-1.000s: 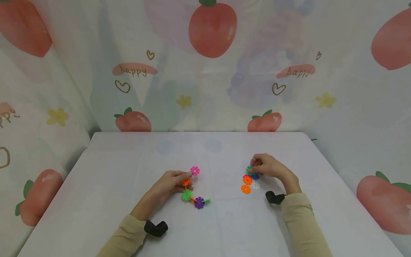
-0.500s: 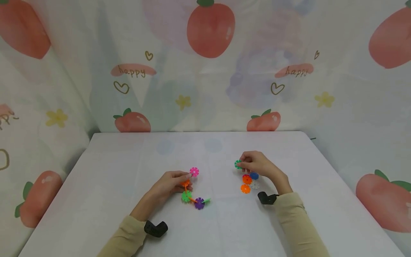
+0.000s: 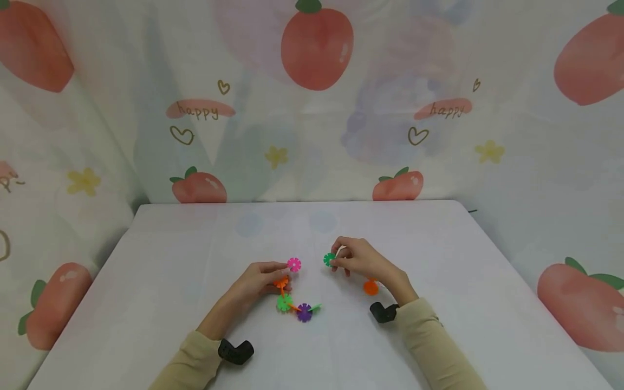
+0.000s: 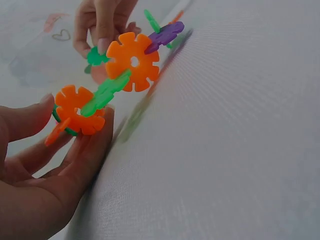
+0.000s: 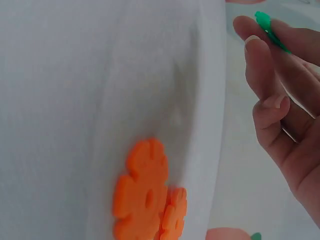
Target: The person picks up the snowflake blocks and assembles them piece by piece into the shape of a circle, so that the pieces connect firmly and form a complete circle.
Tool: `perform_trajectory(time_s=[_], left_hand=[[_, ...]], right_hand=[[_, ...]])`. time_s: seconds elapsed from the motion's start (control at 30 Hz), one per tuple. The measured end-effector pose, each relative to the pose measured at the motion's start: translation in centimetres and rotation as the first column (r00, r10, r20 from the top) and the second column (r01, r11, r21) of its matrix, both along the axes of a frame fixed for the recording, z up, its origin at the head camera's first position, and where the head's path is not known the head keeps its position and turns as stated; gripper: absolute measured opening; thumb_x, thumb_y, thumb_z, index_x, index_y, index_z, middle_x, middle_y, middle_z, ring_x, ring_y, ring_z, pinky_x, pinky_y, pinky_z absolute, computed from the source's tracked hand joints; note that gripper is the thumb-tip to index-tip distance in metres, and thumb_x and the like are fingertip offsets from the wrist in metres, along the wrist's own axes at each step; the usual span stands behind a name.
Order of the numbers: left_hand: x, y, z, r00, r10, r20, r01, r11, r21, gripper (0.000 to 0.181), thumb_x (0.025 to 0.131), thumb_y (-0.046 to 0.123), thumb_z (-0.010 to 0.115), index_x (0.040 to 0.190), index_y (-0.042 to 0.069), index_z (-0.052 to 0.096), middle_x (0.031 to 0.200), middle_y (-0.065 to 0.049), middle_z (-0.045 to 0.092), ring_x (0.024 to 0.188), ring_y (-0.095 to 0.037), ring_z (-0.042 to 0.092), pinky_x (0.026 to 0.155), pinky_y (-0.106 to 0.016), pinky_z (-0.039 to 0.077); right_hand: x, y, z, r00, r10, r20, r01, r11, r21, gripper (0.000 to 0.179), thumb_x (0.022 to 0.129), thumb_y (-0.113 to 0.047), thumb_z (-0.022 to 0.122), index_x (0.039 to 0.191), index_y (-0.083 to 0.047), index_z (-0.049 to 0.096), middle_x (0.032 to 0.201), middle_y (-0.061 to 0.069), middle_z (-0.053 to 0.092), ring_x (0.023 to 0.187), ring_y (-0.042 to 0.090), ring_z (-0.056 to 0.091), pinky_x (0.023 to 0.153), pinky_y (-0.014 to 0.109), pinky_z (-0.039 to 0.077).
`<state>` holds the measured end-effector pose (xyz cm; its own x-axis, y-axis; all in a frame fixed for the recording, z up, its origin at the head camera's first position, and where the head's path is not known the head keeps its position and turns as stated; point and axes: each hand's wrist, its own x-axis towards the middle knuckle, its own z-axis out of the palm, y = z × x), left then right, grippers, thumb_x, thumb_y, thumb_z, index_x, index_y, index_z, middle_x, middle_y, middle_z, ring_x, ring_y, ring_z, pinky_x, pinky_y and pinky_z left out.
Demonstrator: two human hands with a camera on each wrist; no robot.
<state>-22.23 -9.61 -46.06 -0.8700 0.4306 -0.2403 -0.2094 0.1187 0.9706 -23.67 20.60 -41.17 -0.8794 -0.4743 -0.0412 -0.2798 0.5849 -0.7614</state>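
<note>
My left hand [image 3: 253, 279] grips one end of a chain of slotted snowflake discs. A pink disc [image 3: 294, 264] tops the chain at the fingertips. Below it the chain bends through orange, a light green disc [image 3: 285, 303], more orange, and a purple disc [image 3: 304, 312] with another light green one. The left wrist view shows the thumb and fingers on an orange disc [image 4: 80, 110], the pieces slotted crosswise. My right hand [image 3: 361, 257] pinches a single green disc [image 5: 270, 32] between thumb and fingertips, a short way right of the pink disc and apart from it.
A loose orange disc [image 3: 371, 287] lies on the white-covered table [image 3: 195, 238] beneath my right forearm. Two orange discs show in the right wrist view, the larger orange disc [image 5: 142, 195] nearer. A printed cloth backdrop [image 3: 312, 130] stands behind the table.
My right hand has lifted the green disc off the loose pile and carried it left towards the chain. It now hides most of the pile. The left hand has hardly moved.
</note>
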Motion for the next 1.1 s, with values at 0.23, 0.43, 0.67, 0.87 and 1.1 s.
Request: perform_trajectory(time_s=[0.23,0.43,0.67,0.87,1.1], left_hand=[[0.0,0.2,-0.2,1.000,-0.025,-0.005,0.025,1.000,-0.010,0.048,0.104,0.026,0.063,0.140,-0.004,0.058,0.124,-0.017,0.071,0.096,-0.019,0.074,0.097,-0.033,0.058],[-0.1,0.4,-0.3,0.997,-0.067,-0.029,0.067,0.997,-0.024,0.044,0.105,0.020,0.058,0.141,-0.007,0.056,0.124,-0.020,0.072,0.097,-0.019,0.075,0.097,-0.033,0.058],[0.1,0.4,-0.1,0.994,-0.086,-0.065,0.083,0.996,-0.036,0.042,0.105,0.018,0.057,0.138,-0.007,0.057,0.123,-0.020,0.072,0.097,-0.018,0.073,0.095,-0.033,0.059],[0.2,0.5,-0.1,0.993,-0.082,-0.087,0.077,0.995,-0.058,0.042,0.104,0.023,0.062,0.136,-0.004,0.061,0.117,-0.018,0.074,0.094,-0.018,0.073,0.094,-0.033,0.059],[0.3,0.6,-0.2,0.988,-0.103,-0.117,0.095,0.993,-0.077,0.043,0.103,0.024,0.063,0.135,-0.006,0.063,0.106,-0.016,0.077,0.090,-0.019,0.076,0.095,-0.033,0.059]], right_hand=[[0.4,-1.8,-0.4,0.994,0.080,-0.079,-0.080,0.997,0.007,0.007,0.102,-0.007,0.060,0.109,-0.006,0.060,0.093,0.011,0.079,0.065,0.027,0.066,0.064,0.024,0.053],[1.1,-3.0,-0.5,0.987,0.098,-0.126,-0.090,0.994,0.067,0.006,0.100,-0.005,0.063,0.106,-0.006,0.062,0.094,0.010,0.079,0.065,0.011,0.063,0.065,0.022,0.053],[1.6,-4.0,-0.3,0.976,0.115,-0.186,-0.098,0.990,0.099,0.005,0.098,-0.002,0.064,0.101,-0.006,0.065,0.092,0.009,0.078,0.066,0.004,0.058,0.065,0.020,0.052],[1.8,-4.3,-0.3,0.965,0.101,-0.240,-0.069,0.988,0.135,0.005,0.096,-0.006,0.068,0.098,-0.010,0.067,0.095,0.004,0.077,0.073,0.007,0.061,0.070,0.019,0.054],[2.1,-4.8,-0.6,0.942,0.094,-0.321,-0.049,0.988,0.146,0.005,0.096,-0.006,0.071,0.097,-0.010,0.068,0.091,0.003,0.077,0.073,0.007,0.062,0.070,0.017,0.054]])
